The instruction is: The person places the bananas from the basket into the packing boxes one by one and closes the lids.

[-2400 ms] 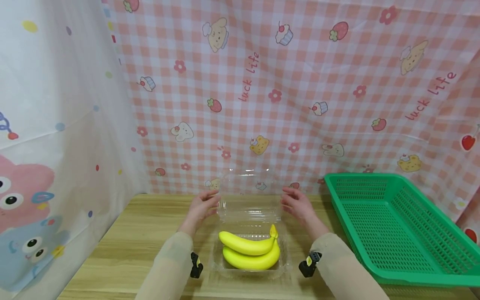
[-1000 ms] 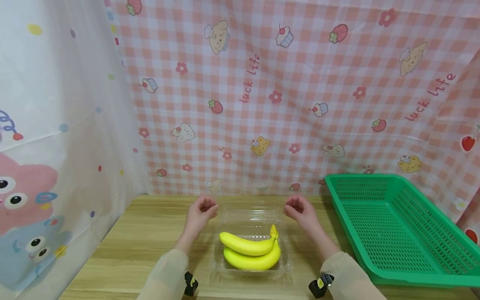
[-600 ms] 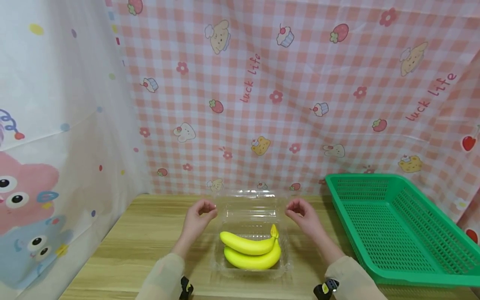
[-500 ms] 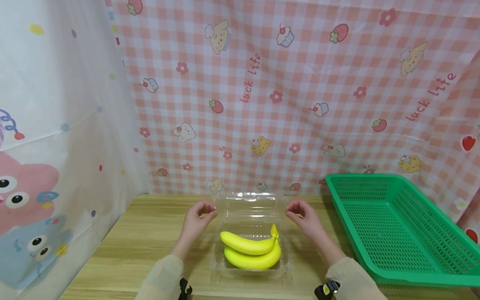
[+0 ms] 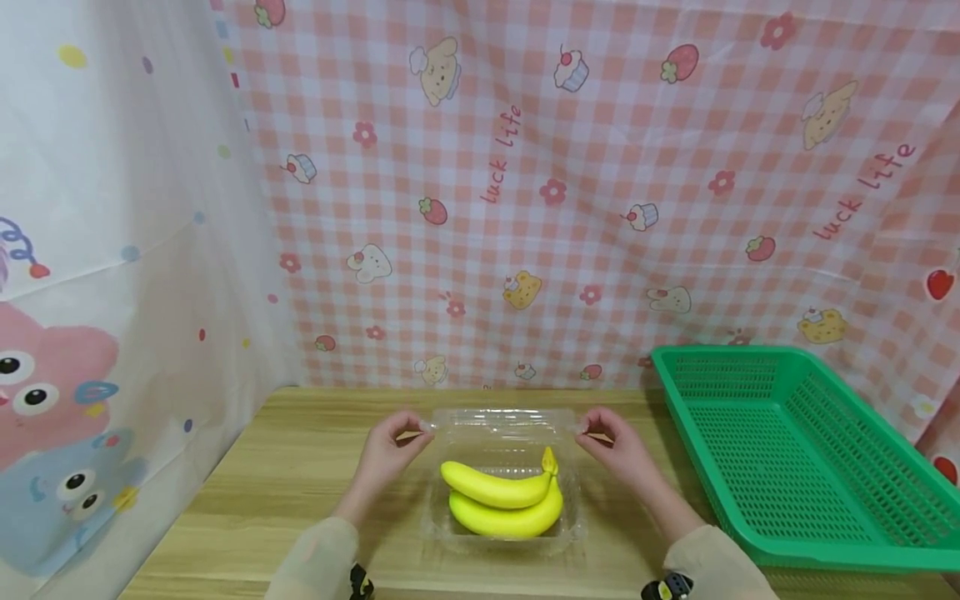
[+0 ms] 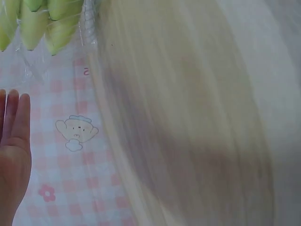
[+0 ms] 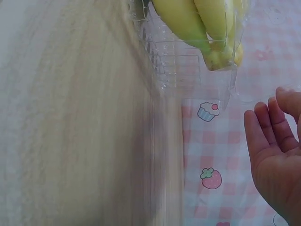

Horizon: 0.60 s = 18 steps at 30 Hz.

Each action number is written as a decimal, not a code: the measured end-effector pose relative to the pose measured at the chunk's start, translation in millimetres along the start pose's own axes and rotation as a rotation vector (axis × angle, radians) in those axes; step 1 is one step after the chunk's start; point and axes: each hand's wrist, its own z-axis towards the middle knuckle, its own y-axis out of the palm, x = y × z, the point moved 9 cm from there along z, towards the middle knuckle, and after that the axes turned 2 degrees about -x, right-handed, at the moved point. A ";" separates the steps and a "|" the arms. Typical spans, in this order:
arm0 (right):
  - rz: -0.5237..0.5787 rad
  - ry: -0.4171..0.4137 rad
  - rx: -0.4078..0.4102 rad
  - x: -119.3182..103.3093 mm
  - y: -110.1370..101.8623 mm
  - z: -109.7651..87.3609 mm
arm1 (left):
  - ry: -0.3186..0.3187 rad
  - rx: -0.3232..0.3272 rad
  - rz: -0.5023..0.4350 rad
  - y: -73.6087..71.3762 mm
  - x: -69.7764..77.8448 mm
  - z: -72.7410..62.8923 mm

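Observation:
Two yellow bananas [image 5: 501,492], joined at the stem, lie in the base [image 5: 504,546] of a clear plastic clamshell box. Its hinged lid [image 5: 506,427] slants up at the back, partly folded over toward the fruit. At the lid's left edge my left hand [image 5: 390,454] pinches the plastic between thumb and forefinger. My right hand [image 5: 618,450] pinches the opposite edge the same way. In the left wrist view the bananas [image 6: 35,26] show through the box above the left hand [image 6: 14,150]. The right wrist view shows the right hand [image 7: 277,155] below the box corner.
A green slotted plastic basket [image 5: 802,467] stands on the right of the wooden table [image 5: 247,492]. Behind the table hangs a pink checked cloth [image 5: 480,250], and a white printed cloth [image 5: 150,292] hangs at the left.
The lid, nearly upright before, has tilted forward and lower toward the bananas. Both hands have moved from spread fingers beside it to a pinch at its edges, coming down and nearer with it.

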 end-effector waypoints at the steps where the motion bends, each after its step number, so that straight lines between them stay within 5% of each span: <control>1: -0.003 0.006 -0.004 0.0 0.0 -1.0 | 0.002 -0.010 0.015 0.1 6.1 -2.0; 6: -0.016 -0.063 -0.046 -5.0 0.7 -6.8 | 0.053 -0.078 0.091 1.7 32.8 -9.2; 12: -0.097 -0.215 -0.093 -16.9 2.7 -14.2 | 0.109 -0.128 0.113 2.1 8.7 -7.2; 18: -0.189 -0.336 -0.133 -21.8 5.4 -18.7 | 0.190 -0.186 0.164 3.3 8.3 -11.2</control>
